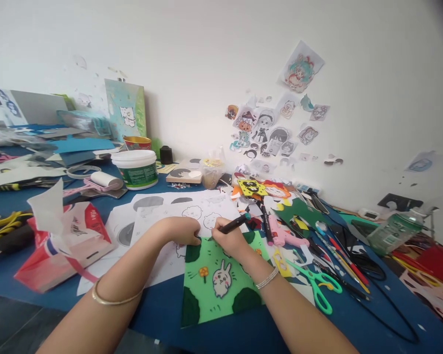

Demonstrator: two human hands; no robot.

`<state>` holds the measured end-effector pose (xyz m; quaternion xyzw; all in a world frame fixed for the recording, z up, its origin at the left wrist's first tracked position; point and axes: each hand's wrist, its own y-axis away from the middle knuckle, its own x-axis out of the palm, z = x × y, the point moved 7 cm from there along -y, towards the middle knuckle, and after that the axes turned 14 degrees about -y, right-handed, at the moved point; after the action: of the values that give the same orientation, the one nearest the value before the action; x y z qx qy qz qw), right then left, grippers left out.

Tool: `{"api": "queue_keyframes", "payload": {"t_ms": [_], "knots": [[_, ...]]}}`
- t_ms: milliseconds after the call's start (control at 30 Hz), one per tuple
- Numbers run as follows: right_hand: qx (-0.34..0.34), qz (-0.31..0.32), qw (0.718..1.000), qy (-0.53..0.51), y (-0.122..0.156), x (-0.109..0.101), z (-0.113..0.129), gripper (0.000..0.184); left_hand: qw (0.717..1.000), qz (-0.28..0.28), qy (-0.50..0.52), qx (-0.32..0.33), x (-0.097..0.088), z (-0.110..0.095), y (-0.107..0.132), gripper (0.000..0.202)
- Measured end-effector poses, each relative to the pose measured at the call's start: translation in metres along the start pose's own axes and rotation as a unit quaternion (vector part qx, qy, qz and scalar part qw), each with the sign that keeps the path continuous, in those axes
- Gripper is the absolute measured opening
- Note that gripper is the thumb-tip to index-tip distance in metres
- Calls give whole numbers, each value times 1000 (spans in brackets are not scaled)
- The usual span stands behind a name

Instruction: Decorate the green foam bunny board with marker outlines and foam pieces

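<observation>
My right hand (229,239) is closed around a black pen (235,223), its tip down near the top edge of a green craft card (221,280) with a white rabbit and dark green bushes on it. My left hand (182,230) rests curled, fingers pressed on the top left corner of the card, over white sheets with printed cartoon faces (195,211). A gold bangle is on my left wrist and a silver bracelet on my right.
Green-handled scissors (317,285) lie right of the card, with a pink glue gun (286,237), pens and black cable beyond. A red tissue pack (62,241) sits left. A white tub (135,168), roller and stacked papers are behind. Stickers cover the wall (273,132). A green bottle (393,231) lies far right.
</observation>
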<state>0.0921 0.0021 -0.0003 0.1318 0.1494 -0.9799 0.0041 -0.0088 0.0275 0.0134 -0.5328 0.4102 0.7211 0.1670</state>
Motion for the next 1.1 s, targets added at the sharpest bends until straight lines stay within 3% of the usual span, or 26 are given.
{"api": "queue_keyframes", "payload": {"t_ms": [300, 633, 700, 800, 933, 1100], "knots": [[-9, 1, 999, 43, 0, 0, 2, 17, 1000, -1, -1, 6, 2, 0, -1, 24], [-3, -35, 999, -10, -2, -5, -2, 16, 1000, 3, -2, 10, 4, 2, -3, 25], [18, -78, 994, -77, -2, -20, -1, 15, 1000, -4, -20, 9, 1, 3, -1, 27], [-6, -198, 966, -165, 6, -62, 10, 15, 999, -42, -21, -7, -6, 12, 1, 28], [-81, -304, 920, -232, 23, -111, 25, 18, 984, -154, 54, -72, -20, 41, 3, 27], [-99, -350, 895, -259, 31, -128, 25, 17, 942, -251, 106, -196, -30, 80, 6, 31]]}}
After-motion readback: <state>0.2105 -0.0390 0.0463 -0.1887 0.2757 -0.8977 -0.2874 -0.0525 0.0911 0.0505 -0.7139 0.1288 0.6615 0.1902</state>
